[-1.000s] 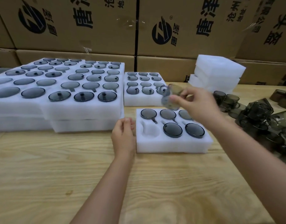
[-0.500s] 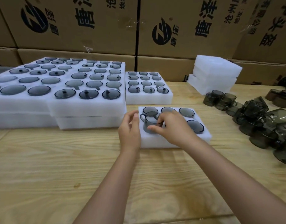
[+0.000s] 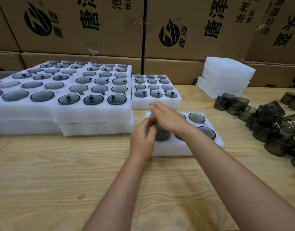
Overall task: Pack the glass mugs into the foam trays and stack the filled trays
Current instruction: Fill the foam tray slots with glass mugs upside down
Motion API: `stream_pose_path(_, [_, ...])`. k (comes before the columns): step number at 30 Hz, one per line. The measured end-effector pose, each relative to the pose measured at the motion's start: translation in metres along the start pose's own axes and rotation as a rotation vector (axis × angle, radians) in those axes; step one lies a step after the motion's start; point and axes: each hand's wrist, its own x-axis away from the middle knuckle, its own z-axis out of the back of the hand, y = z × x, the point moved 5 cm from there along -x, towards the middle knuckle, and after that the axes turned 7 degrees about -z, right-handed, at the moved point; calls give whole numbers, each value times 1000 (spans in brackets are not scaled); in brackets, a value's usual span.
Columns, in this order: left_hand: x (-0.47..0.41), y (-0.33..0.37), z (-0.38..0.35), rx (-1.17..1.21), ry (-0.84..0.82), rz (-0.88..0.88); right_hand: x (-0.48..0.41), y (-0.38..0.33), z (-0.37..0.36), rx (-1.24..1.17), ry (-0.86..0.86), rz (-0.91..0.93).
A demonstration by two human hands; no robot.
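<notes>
A white foam tray [image 3: 185, 148] lies on the wooden table in front of me, with dark glass mugs sunk in its right and back pockets [image 3: 196, 117]. One smoky glass mug [image 3: 162, 135] stands half out of the front-left pocket. My left hand [image 3: 141, 139] is at the tray's left edge, its curled fingers pinching that mug's left side near the rim. My right hand [image 3: 168, 117] lies over the mug's top with fingers stretched out to the left, blurred. It hides the tray's back-left pockets.
Stacked filled trays [image 3: 93, 114] cover the left of the table, and a smaller filled one [image 3: 156, 104] sits behind the working tray. Empty foam trays [image 3: 226, 74] are piled at the back right. Loose mugs [image 3: 268, 127] are heaped on the right. Cardboard boxes [image 3: 193, 30] form a wall behind.
My right hand carried a mug from the air down into the front-left pocket, then let its grip go and now lies over the top. My left hand moved from the tray edge onto the mug.
</notes>
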Motion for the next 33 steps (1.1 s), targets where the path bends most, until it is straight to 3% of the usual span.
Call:
stream_pose_path(3, [-3,-9,2,11,-3,25,-15,2,-18,400,3,-9])
stream_pose_path(10, [-1,-4,-11,320,26,-38,-21,22,-22,470,52,-110])
stream_pose_path(13, [-1,-8,-5,351,139,50,-21,28,-31,706,71,-129])
stream_pose_path(17, [0,-3,-13,9,3,-68,-21,35,-41,983,22,-113])
stream_pose_path(23, [4,3,-6,-123,-15,-74,-21,35,-40,980,-5,-99])
stream_pose_path(27, [15,28,-8,-443,29,-333,-10,25,-32,734,-23,83])
stream_pose_path(29, [22,40,-12,-595,21,-467,5,23,-15,511,136,145])
stream_pose_path(32, [33,47,-26,-812,-89,-572,46,50,20,554,588,106])
stream_pose_path(33, [37,46,-32,-889,-161,-561,60,66,28,583,646,17])
